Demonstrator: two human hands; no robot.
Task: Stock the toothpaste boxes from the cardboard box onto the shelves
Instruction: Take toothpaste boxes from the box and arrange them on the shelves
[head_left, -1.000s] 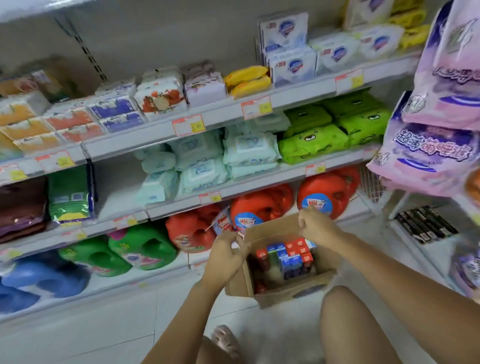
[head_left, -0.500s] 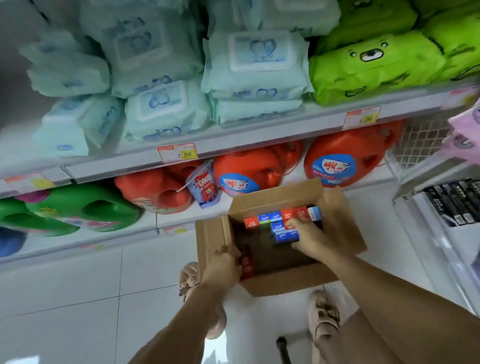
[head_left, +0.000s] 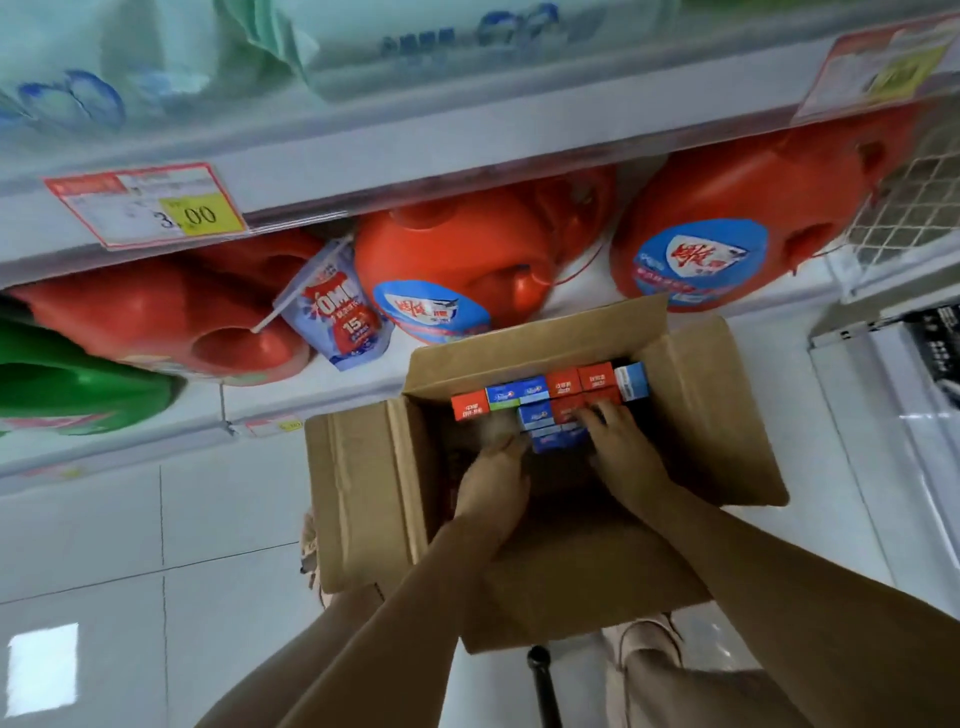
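An open cardboard box stands on the floor in front of the bottom shelf. Several toothpaste boxes with red and blue ends stand upright along its far wall. Both of my hands reach inside. My right hand lies on top of the nearer red and blue boxes, its fingers curled over their ends. My left hand is just left of them, its fingers extended against the side of a blue toothpaste box. The box's near inside is dark and hidden by my arms.
Red detergent jugs and a green jug fill the bottom shelf behind the box, with a small detergent pouch hanging among them. A shelf edge with a price tag juts out above. A wire rack stands to the right. White floor tiles lie to the left.
My head has dropped closer to the box. My left hand left the box's left flap and went inside beside the toothpaste boxes. My right hand stays on them.
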